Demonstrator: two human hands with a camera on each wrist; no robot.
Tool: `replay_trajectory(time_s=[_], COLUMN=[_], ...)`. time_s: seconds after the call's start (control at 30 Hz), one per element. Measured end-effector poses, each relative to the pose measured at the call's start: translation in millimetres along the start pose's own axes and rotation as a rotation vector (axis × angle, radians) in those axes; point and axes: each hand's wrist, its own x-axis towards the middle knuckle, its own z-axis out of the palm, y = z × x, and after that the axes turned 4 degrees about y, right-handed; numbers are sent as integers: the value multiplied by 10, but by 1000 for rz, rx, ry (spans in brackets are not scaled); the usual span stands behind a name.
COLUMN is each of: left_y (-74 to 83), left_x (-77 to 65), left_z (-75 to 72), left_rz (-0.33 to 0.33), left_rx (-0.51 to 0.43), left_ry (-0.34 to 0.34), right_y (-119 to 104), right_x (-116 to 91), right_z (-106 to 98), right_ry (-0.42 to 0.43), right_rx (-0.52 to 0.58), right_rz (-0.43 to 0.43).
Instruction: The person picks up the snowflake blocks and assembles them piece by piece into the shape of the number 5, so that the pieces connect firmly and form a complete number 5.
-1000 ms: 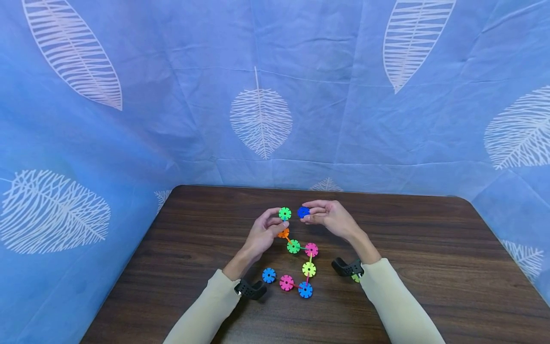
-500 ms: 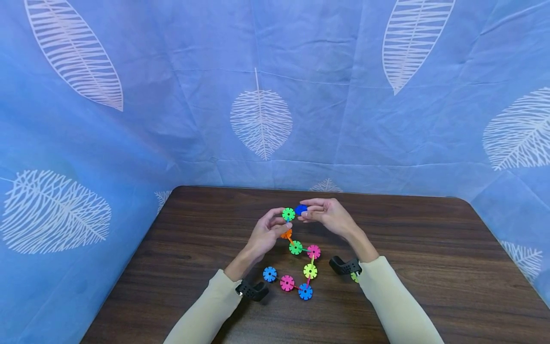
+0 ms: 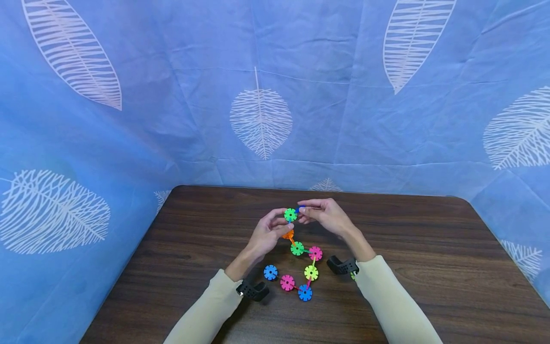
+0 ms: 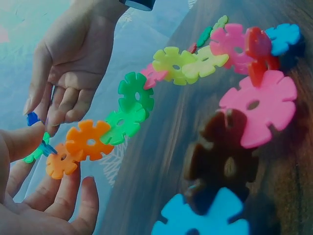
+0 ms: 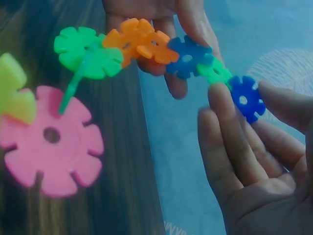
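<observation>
Slotted plastic snowflake discs are linked edge to edge in a long chain. My left hand (image 3: 265,235) grips its far end, fingers and thumb about the blue disc (image 5: 188,57) between the orange disc (image 3: 288,234) and the green end disc (image 3: 290,214). Thumb and fingers of my right hand (image 3: 331,217) pinch a dark blue disc (image 5: 248,99). That disc meets the green end disc's right edge in the right wrist view. From the hands the chain runs down through a green disc (image 3: 297,248), a pink disc (image 3: 315,253) and a yellow one (image 3: 311,273).
The chain's near part bends left along the dark wooden table (image 3: 408,286), with a blue disc (image 3: 305,293), a pink disc (image 3: 287,283) and a light blue disc (image 3: 270,273). A yellow-green disc (image 3: 354,275) shows partly beneath my right wrist. A blue leaf-print cloth (image 3: 193,119) hangs behind.
The green end disc, in my left hand, has shifted slightly right. My right hand has brought the dark blue disc left against it, closing the gap between them. The chain has shifted slightly along.
</observation>
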Motion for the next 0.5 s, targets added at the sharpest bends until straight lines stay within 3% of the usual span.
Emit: replay_trajectory(time_s=[0.13,0.5], left_y=[-2,7], left_x=[-4,-5], left_z=[14,27], left_rz=[8,58], left_rx=[-16,-78], left_ry=[0,71], right_y=[26,111], right_x=[-5,-9], right_z=[42,221], right_ry=[59,197], right_rx=[-11,214], right_rz=[2,-22])
